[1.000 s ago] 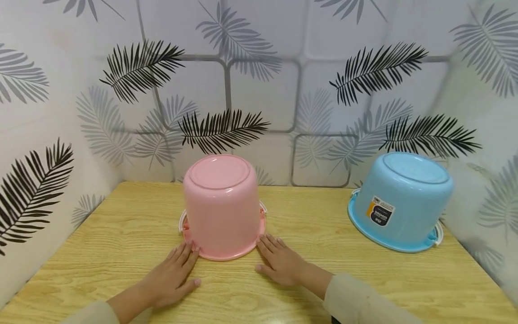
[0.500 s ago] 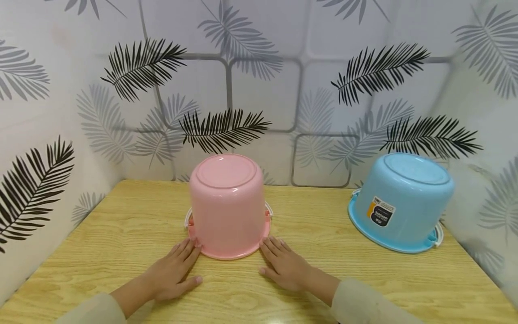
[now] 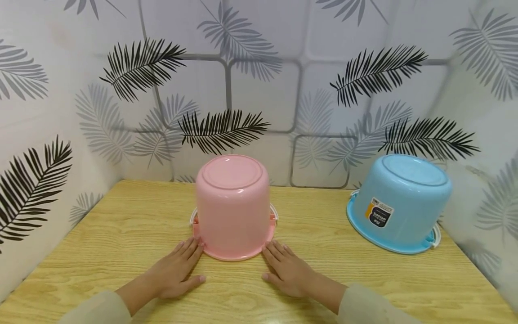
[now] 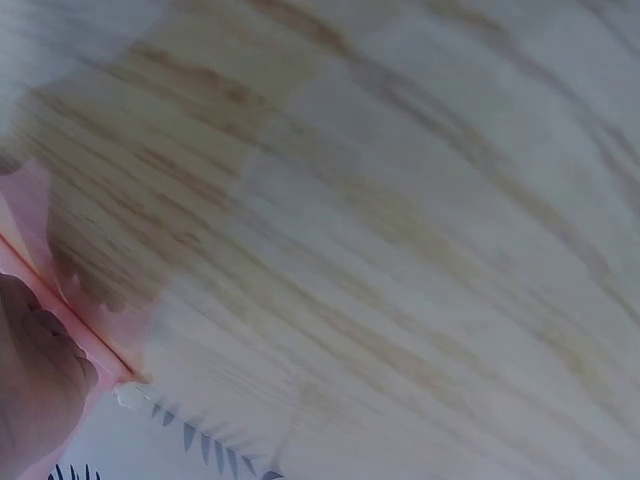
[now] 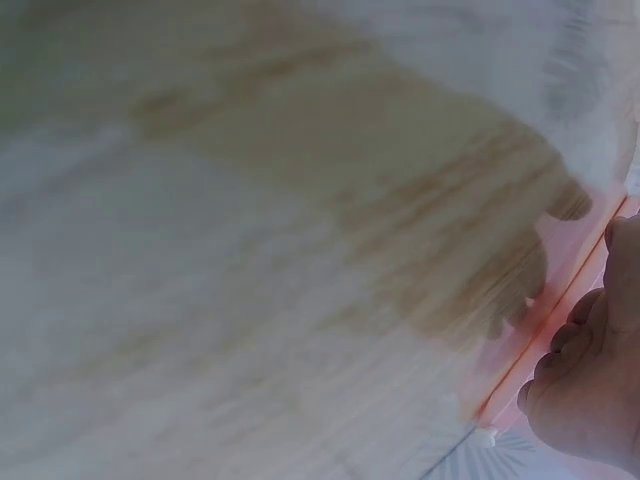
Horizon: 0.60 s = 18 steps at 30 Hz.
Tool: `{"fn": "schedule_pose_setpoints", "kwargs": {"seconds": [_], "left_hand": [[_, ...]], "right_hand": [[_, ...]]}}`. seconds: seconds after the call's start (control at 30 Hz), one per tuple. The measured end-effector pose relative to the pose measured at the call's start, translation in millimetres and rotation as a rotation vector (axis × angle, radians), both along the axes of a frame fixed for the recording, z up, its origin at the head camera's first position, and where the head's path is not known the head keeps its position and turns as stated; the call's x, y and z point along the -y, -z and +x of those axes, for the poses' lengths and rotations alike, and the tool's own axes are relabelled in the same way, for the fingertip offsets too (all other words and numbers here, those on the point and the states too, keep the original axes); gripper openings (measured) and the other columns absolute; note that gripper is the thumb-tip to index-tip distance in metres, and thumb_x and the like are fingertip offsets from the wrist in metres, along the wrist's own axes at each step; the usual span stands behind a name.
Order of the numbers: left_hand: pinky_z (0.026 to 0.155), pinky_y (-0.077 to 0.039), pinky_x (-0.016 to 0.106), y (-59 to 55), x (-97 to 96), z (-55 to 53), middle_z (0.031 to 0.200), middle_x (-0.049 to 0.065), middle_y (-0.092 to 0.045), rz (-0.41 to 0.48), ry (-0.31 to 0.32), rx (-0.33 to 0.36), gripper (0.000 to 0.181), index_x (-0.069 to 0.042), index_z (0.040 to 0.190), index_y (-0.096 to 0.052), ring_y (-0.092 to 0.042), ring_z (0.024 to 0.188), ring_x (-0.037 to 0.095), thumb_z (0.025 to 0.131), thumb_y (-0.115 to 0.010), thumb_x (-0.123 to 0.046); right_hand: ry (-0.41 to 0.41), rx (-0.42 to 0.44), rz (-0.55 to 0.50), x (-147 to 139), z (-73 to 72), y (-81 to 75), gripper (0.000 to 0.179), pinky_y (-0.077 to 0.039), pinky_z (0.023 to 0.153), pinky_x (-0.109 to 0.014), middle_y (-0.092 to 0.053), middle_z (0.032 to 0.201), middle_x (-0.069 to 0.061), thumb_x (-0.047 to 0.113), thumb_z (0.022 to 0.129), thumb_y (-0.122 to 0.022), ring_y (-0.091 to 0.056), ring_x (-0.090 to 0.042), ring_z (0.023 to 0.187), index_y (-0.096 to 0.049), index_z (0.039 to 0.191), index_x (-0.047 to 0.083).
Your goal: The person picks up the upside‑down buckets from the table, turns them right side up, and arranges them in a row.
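Observation:
A pink bucket (image 3: 232, 207) stands upside down on the wooden table, its base facing up and its rim (image 4: 85, 330) on the tabletop. My left hand (image 3: 174, 272) lies low with straight fingers, their tips touching the rim at its front left. On the other side, my right hand (image 3: 289, 270) touches the front right of the rim, also with fingers stretched out. Both thumbs point inward over the wood. In the right wrist view the fingers of the right hand (image 5: 590, 390) are at the pink rim.
An upturned blue bucket (image 3: 404, 202) with a label (image 3: 380, 212) and a white handle stands at the right of the table (image 3: 141, 211). Behind the table rises a wall (image 3: 259, 94) patterned with leaves; walls flank both sides too.
The pink bucket has slid to the right across the table. Both hands have moved right along with it, fingertips staying at its rim. The blue bucket has stayed in place.

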<state>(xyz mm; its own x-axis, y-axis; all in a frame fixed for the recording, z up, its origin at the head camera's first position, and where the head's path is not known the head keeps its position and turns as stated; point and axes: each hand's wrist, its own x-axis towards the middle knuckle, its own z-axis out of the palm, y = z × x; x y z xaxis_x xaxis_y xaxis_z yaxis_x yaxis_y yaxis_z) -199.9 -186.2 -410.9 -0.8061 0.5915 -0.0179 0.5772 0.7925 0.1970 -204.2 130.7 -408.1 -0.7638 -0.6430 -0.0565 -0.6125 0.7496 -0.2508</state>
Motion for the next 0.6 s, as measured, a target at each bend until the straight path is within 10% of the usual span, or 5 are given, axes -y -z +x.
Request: {"fn": "schedule_pose_setpoints", "kwargs": {"seconds": [0.6], "left_hand": [[0.113, -0.016, 0.054, 0.8, -13.3, -1.1, 0.15, 0.029, -0.018, 0.008, 0.026, 0.015, 0.074, 0.009, 0.142, -0.026, -0.015, 0.141, 0.042, 0.096, -0.037, -0.049]], "right_hand": [[0.002, -0.017, -0.018, -14, 7.3, -1.0, 0.062, -0.019, 0.113, -0.052, -0.02, 0.153, -0.019, 0.039, 0.099, -0.037, -0.015, -0.035, 0.142, -0.024, 0.145, -0.001]]}}
